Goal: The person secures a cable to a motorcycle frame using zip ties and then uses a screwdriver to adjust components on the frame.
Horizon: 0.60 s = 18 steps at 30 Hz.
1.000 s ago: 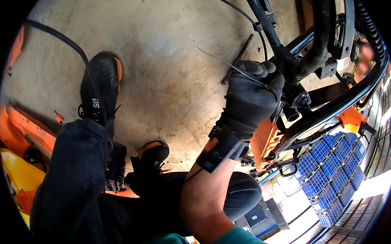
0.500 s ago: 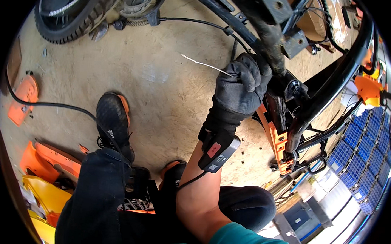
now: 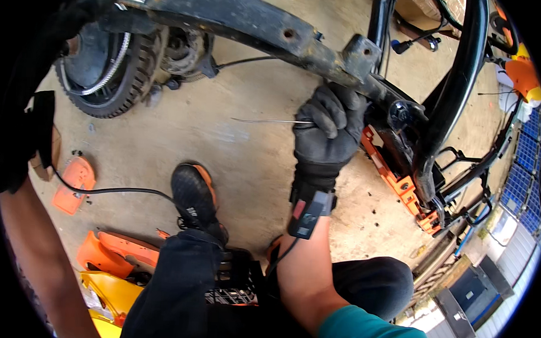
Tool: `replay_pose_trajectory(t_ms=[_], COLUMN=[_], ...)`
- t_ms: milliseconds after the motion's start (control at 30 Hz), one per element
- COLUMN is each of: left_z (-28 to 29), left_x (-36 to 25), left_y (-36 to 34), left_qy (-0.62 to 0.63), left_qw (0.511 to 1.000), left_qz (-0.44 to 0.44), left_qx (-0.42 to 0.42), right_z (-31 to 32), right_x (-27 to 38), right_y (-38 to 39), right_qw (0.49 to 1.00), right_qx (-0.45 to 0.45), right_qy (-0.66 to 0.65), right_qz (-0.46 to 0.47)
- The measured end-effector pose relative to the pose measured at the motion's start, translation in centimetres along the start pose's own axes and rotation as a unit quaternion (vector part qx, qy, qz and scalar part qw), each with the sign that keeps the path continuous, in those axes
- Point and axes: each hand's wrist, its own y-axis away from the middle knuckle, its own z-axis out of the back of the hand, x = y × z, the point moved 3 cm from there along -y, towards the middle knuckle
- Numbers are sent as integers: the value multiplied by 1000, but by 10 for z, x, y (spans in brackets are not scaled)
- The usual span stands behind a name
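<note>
My right hand [image 3: 330,129], in a black glove with a black strapped device at the wrist, is closed on a thin metal wire [image 3: 260,120] that sticks out leftward. Its fingertips are beside the underside of a black, rust-spotted frame [image 3: 257,37]. An orange plastic part [image 3: 389,173] lies along the frame to the right of this hand. My left hand [image 3: 47,84] reaches up in a dark glove at the far left, toward the frame's end; its fingers are lost in shadow.
A wheel [image 3: 127,83] with a knobby tyre lies at top left. Orange panels [image 3: 73,183] and yellow panels [image 3: 111,288] lie on the concrete floor [image 3: 252,168]. A black cable [image 3: 127,189] runs past my shoe. A cardboard box [image 3: 425,10] stands behind; blue crates [image 3: 520,178] are at right.
My left arm has come into view at the left, raised. The view has shifted, showing more of the wheel and frame. My right hand still grips the wire.
</note>
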Motion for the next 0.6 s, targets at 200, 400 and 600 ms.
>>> replay_pose_trajectory(t_ms=[200, 400, 600], left_z=[-10, -9, -7], left_x=[19, 21, -6], left_y=[9, 4, -5], left_qy=[-55, -30, -48], left_qw=[994, 996, 997], left_qz=[89, 49, 61], left_qx=[-36, -74, 15], right_z=[-2, 4, 11], right_x=[0, 5, 5], right_y=[3, 5, 1], right_qw=[999, 997, 998], right_qx=[-38, -77, -28], right_qy=[3, 15, -55], right_qz=[24, 28, -6])
